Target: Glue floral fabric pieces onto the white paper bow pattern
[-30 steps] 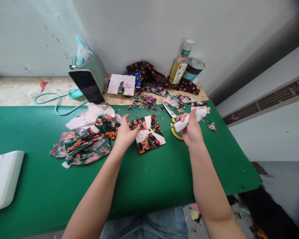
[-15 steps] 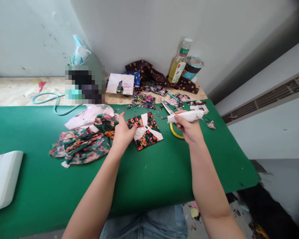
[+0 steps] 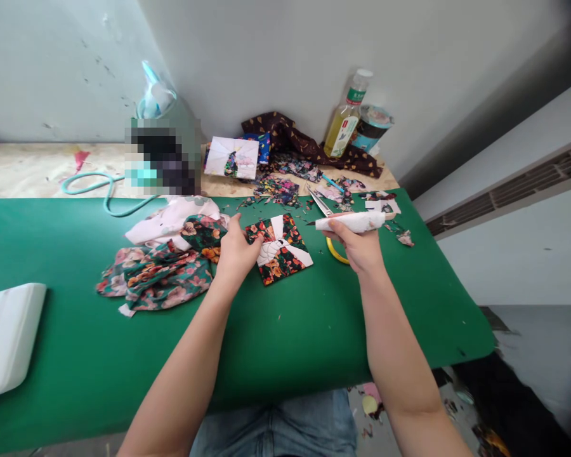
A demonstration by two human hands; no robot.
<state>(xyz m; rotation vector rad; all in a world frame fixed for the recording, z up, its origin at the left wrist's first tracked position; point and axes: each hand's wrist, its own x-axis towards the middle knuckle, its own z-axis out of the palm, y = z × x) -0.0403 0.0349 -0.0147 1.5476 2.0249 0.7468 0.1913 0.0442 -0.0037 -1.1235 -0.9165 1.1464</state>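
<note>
On the green tabletop (image 3: 290,343), here is the patterned square (image 3: 278,271), dark florals and white wedges, lying flat between the two hands and nearer the left! The left hand (image 3: 235,254) comes at it from the side, thumb and forefinger spread well apart, the thumb's tip touching the square's left edge, the forefinger pointing up and away from it. The lower fingers are tucked behind the hand, so whether they touch anything, one cannot tell.

Over to the right hand (image 3: 359,249), and it's a closed grip: thumb and fingers wrapped round a white-wrapped tool (image 3: 354,221), held nearly level, its dark point aimed left toward the square's upper right corner, clear of it. Just below that tool sit the scissors (image 3: 337,251), yellow handle partly covered by the hand, blades angled up and left toward the scraps (image 3: 278,190). And beside the left hand, on its outer side, a crumpled heap of floral cloth (image 3: 166,282), the square just across from it.
</note>
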